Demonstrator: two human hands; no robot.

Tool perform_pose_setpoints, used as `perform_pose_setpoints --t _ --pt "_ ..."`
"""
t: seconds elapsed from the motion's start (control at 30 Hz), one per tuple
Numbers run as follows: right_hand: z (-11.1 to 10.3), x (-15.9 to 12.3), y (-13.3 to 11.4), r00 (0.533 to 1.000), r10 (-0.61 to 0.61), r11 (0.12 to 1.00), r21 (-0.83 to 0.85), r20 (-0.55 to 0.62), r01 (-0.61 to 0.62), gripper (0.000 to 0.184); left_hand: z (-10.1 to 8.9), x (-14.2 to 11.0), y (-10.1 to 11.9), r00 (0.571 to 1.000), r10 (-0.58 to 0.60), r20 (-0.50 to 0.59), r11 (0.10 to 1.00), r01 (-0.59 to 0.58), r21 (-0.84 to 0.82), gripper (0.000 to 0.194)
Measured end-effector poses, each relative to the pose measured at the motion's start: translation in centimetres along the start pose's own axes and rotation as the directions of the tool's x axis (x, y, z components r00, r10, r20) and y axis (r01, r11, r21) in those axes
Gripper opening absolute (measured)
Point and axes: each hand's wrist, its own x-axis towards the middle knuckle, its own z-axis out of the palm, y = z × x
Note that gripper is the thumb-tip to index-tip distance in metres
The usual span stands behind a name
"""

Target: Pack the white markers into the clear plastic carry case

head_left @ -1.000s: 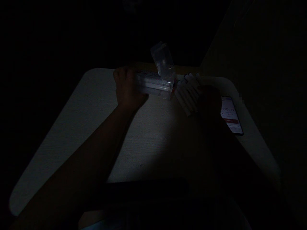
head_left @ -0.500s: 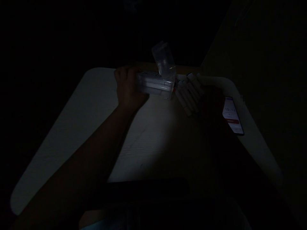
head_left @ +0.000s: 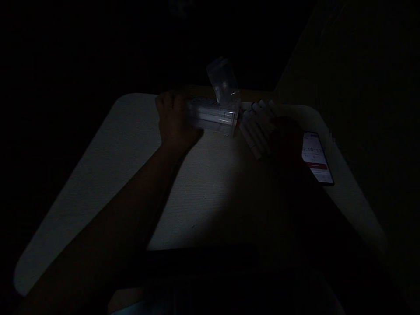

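Note:
My left hand is closed around the back end of a clear plastic case that lies on its side near the far edge of the table. The case's hinged lid stands up open at its right end, and pale pens show inside. Just right of the case, several white markers lie side by side in a slanted row. My right hand is over the right end of this row, in deep shadow. Its fingers are too dark to make out.
A phone with a lit screen lies right of my right hand. The pale table has rounded corners. Its near edge is in darkness, and the surroundings are almost black.
My right hand has shifted slightly left against the markers, showing more of the phone. The markers at the row's right end sit a little differently. My left hand and the case stay nearly still.

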Motion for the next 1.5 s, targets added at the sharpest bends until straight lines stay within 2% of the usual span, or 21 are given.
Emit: perform_pose_setpoints --t 0.23,0.53,0.7,0.83,1.1,1.5 --pt "0.31 0.01 -0.18 0.997 -0.079 0.997 0.017 -0.009 0.079 0.042 0.07 -0.04 -0.04 1.0 0.012 -0.021 1.0 -0.012 0.014 0.052" --pt "-0.25 0.07 -0.24 0.999 0.032 0.996 -0.08 0.038 -0.029 0.046 0.16 -0.02 -0.18 1.0 0.007 -0.012 1.0 -0.007 -0.017 0.049" --pt "0.19 -0.02 -0.17 0.999 -0.043 0.996 -0.08 0.014 0.044 0.045 0.11 -0.01 -0.07 1.0 -0.002 0.005 1.0 0.002 -0.021 0.047" --pt "0.19 -0.21 -0.4 0.995 -0.092 0.991 -0.094 0.025 0.093 0.046 0.1 0.04 0.03 1.0 0.003 -0.012 0.999 -0.003 0.032 0.053" --pt "-0.15 0.08 -0.15 0.999 0.015 0.999 -0.034 0.047 -0.013 0.045 0.19 0.01 -0.28 0.999 0.023 -0.027 1.0 -0.023 0.02 0.051" --pt "0.11 -0.22 -0.33 0.997 -0.075 0.997 0.013 0.026 0.074 0.044 0.09 -0.07 -0.21 0.999 0.028 -0.024 0.999 -0.028 0.028 0.051"
